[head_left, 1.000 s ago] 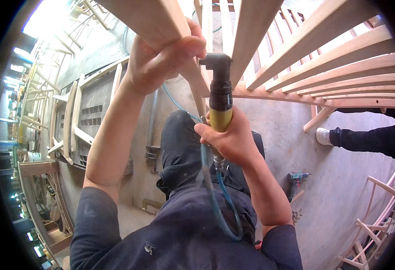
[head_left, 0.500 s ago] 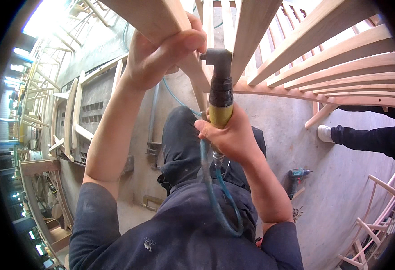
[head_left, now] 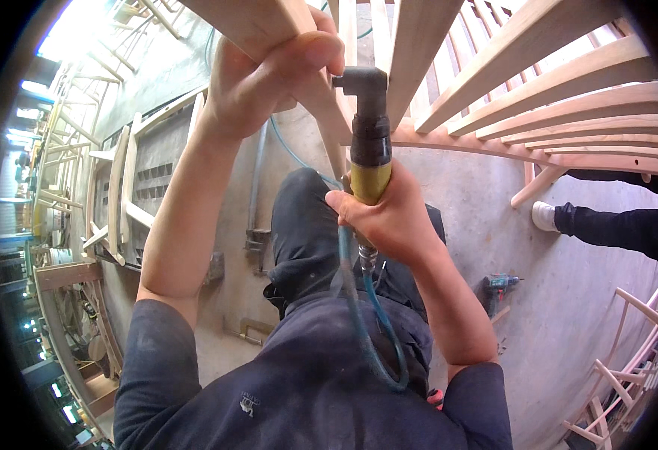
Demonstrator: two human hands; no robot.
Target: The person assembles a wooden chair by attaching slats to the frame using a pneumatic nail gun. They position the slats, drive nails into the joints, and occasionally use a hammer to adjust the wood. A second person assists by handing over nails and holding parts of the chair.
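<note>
My left hand [head_left: 276, 82] is closed around a pale wooden post [head_left: 258, 26] at the top, thumb across its near face. In my right hand [head_left: 389, 214] is a right-angle air tool [head_left: 370, 150] with a yellow body and black angled head, held upright by its lower part. Its head points left toward the post, close to my left fingertips; whether its tip touches the wood I cannot tell. A blue-green air hose [head_left: 348, 292] loops down from its base over my lap. Right of the tool, a slatted wooden frame [head_left: 486, 146] fans out.
A person's leg with a white shoe [head_left: 544, 216] is at right. A cordless drill [head_left: 503, 282] and a clamp [head_left: 252, 330] lie on the concrete floor [head_left: 561, 300]. Wooden frames [head_left: 130, 180] stand at left, more wooden parts [head_left: 621, 375] at lower right.
Both hands, the post and the tool sit slightly higher in the picture, and the view has shifted a little. My grip on the post and the air tool is the same.
</note>
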